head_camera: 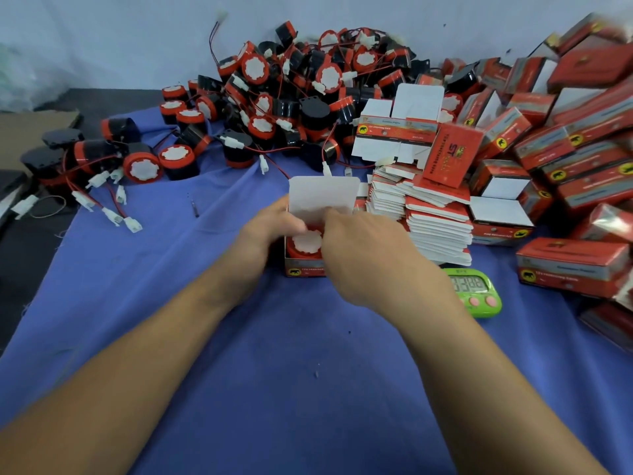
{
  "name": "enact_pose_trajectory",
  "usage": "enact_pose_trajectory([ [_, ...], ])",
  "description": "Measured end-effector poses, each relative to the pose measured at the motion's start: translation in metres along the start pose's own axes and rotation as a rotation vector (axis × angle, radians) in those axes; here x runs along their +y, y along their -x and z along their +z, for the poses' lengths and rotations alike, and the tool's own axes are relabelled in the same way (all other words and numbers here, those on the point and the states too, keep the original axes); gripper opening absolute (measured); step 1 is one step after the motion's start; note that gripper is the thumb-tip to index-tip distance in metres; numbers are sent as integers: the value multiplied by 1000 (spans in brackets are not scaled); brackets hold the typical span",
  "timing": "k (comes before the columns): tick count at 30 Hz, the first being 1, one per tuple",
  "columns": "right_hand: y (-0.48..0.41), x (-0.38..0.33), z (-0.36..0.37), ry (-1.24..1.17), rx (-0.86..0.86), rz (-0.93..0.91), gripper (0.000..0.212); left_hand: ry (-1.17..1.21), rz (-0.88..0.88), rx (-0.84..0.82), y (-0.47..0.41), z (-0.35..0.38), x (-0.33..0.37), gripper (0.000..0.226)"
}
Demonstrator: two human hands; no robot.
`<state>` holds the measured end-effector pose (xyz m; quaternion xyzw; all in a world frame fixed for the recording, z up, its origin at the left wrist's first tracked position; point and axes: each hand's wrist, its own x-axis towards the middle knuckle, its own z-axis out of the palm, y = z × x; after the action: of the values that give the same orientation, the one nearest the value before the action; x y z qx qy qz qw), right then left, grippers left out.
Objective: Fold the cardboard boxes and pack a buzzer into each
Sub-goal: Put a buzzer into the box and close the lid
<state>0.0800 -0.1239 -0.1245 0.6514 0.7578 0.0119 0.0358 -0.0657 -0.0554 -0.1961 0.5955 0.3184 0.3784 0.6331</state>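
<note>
Red cardboard box (305, 267), one, upright on the blue cloth (274, 354) that covers the tabletop, near the middle. Top open; white lid flap (322, 195) stands up at the far side. Contents: one buzzer (306, 242), red body, white face upward, seated inside.

Left hand (270, 231): fingers curled round the box's left wall, by the base of the flap. Right hand (356, 248): fingers bent over the right edge of the box, gripping it; the fingertips are hidden behind the hand.

Loose buzzers (291, 97): large heap, black and red, with red wires and white plugs, at the far side of the cloth. Flat unfolded boxes (435, 221): stacked just right of the hands. Closed boxes (565, 142): piled along the right edge. Green timer (479, 293): lies beside the right wrist, near the foot of the stack.
</note>
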Motion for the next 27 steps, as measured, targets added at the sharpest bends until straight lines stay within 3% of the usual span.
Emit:
enact_pose_trajectory([
  [2,-1,2,2,-71,7,40,17,169,-26,-105,1,-9,5,53],
  [4,-2,2,6,-111,62,82,11,193,-45,-160,1,-13,5,48],
  [6,-1,-2,13,-107,115,99,16,72,-32,-138,-2,-10,1,36],
  [8,-1,-3,18,-164,173,123,7,-121,-11,-40,-4,-5,-3,31],
  [11,-3,7,26,-332,418,175,25,-174,-26,111,-7,-1,-5,30],
  [14,-2,24,22,-633,736,290,25,-180,-47,156,-8,2,-5,31],
  [17,-7,40,28,-866,675,344,21,-217,-45,171,-7,3,-5,30],
  [23,-16,40,37,-1351,442,283,30,-223,-34,164,-6,4,-4,30],
  [27,-19,29,42,-1345,319,360,21,-234,-25,154,-5,5,-2,31],
])
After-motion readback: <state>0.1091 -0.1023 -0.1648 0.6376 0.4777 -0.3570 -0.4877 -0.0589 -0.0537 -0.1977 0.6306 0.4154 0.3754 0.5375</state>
